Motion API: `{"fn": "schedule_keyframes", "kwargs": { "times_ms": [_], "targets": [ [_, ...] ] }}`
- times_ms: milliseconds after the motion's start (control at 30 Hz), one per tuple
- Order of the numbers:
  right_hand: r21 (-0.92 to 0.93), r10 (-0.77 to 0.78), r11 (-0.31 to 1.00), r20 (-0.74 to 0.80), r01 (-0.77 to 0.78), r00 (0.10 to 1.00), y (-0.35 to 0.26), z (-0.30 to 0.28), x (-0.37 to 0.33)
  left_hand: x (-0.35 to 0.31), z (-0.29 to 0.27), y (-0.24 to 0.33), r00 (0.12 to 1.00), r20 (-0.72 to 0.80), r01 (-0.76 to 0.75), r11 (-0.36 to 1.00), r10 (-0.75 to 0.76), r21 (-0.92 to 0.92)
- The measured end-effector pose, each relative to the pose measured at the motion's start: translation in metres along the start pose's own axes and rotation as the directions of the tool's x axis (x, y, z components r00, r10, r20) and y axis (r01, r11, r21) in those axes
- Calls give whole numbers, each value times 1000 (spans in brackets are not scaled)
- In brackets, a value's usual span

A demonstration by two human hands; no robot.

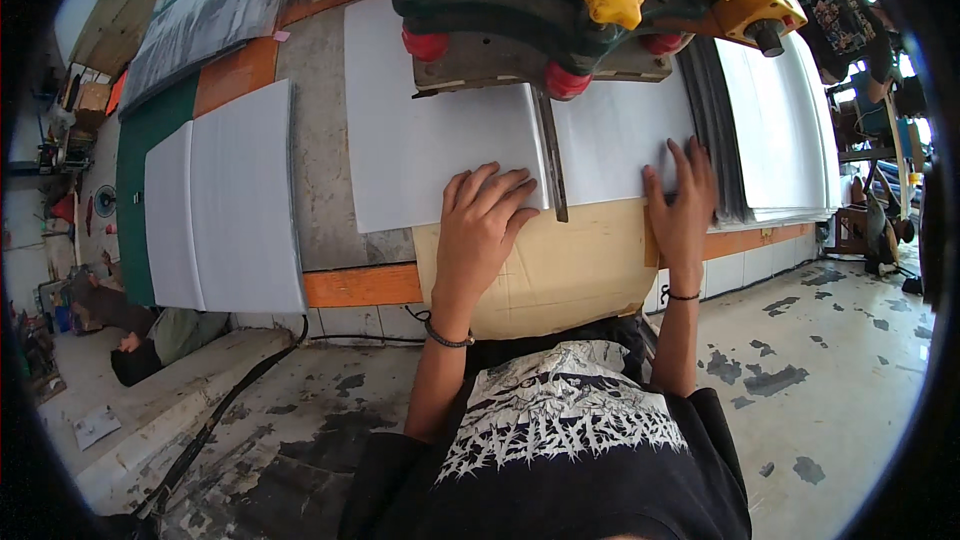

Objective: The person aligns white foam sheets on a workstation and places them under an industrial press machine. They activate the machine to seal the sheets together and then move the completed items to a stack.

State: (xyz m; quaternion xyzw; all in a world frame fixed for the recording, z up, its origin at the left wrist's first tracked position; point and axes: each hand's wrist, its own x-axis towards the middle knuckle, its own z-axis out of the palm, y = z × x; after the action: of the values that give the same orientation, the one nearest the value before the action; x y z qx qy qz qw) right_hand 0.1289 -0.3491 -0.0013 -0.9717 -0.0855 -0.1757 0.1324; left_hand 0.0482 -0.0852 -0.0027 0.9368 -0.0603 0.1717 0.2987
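My left hand (485, 215) lies palm down on a large white sheet (430, 130), its fingers slightly apart and their tips near a narrow metal bar (552, 155). Right of that bar is another white sheet (615, 140), with my right hand (682, 202) at its right edge, thumb and fingers spread. Neither hand visibly grips anything. Above the sheets stands a dark green machine (500, 0) with yellow star-shaped knobs (610, 0) and red round parts (568, 81). A tan board (540, 270) lies in front, under the hands.
At left lies a white folded stack (245, 200); behind it is a plastic-covered pile (210, 15). Dark-edged sheets and a white stack (785, 120) stand at right. A yellow box with a black button (765, 15) juts from the machine. Another person (160, 340) sits low at left.
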Motion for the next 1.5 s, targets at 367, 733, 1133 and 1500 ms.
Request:
{"fn": "schedule_keyframes", "kwargs": {
  "times_ms": [367, 733, 1133, 1500],
  "targets": [
    [54, 153, 985, 177, -165, 972, -15, -18, 9, -7, -1, 4, 991, -47, 123, 992, -121, 39],
    [266, 179, 929, 282, -256, 943, -2, -29, 32, -7, -4, 3, 991, -97, 104, 990, -95, 95],
    [748, 474, 578, 16, -325, 880, 18, 1, 19, -5, 0, 8, 997, -51, 52, 998, -51, 18],
    [680, 517, 656, -90, -327, 851, 2, 0, 4, -9, -2, 6, 997, -16, 75, 997, -74, 17]
  ]
}}
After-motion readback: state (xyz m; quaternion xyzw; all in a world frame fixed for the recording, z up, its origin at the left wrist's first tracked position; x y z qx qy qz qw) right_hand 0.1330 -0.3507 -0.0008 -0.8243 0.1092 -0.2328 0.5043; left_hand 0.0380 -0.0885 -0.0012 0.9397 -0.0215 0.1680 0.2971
